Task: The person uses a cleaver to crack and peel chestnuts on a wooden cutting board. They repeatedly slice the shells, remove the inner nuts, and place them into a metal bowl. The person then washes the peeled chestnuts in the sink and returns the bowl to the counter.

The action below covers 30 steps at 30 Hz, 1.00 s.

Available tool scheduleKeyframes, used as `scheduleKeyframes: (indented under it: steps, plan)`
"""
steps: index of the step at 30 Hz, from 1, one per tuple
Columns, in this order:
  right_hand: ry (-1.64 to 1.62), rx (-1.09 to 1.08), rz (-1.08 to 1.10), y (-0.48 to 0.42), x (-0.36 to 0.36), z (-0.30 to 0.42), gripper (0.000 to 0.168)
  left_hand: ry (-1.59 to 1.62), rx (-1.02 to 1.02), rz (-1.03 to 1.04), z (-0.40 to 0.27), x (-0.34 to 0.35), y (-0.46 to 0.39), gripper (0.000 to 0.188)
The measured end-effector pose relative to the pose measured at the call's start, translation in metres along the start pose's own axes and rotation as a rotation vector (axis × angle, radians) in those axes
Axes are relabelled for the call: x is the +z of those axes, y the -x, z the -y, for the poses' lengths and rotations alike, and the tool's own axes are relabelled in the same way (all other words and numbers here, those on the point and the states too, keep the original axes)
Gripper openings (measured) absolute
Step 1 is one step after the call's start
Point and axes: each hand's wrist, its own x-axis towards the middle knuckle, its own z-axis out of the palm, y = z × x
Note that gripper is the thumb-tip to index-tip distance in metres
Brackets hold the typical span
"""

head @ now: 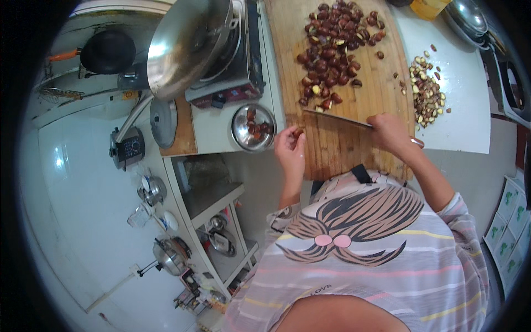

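Observation:
My left hand [291, 145] pinches a brown chestnut [298, 132] between thumb and fingers, at the left edge of a wooden cutting board [352, 145]. My right hand [388, 130] grips a kitchen knife [340, 118], its blade lying across the board and pointing left, its handle end showing below the hand. Beyond the blade lies a large heap of chestnuts [330, 62], some showing pale yellow cut faces. Close to my left hand, a round steel bowl [254, 143] holds several reddish-brown pieces. Small pale and brown pieces [427, 93] are piled on the white counter at right.
A large metal wok [182, 50] leans over the stove [232, 92] at upper left. Beside it lie a grey lid [163, 122] and a wooden panel. Stacked metal bowls [464, 20] stand at upper right. Open shelves [220, 207] are below the counter at left.

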Motion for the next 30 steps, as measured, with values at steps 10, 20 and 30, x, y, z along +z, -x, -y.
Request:
scheduleKeyframes:
  steps: [10,20,30]
  plan:
    - [-0.012,0.106,-0.121,-0.020,-0.021,-0.020,0.013,-0.183,0.076,0.161,-0.015,0.021,-0.001,0.027]
    - [-0.228,0.319,-0.159,0.068,-0.003,-0.040,0.019,0.435,-0.005,0.249,-0.041,0.048,0.009,0.043]
    - [-0.277,0.430,-0.156,0.100,0.014,-0.041,0.023,-0.027,0.120,0.214,-0.036,0.050,0.010,0.027]
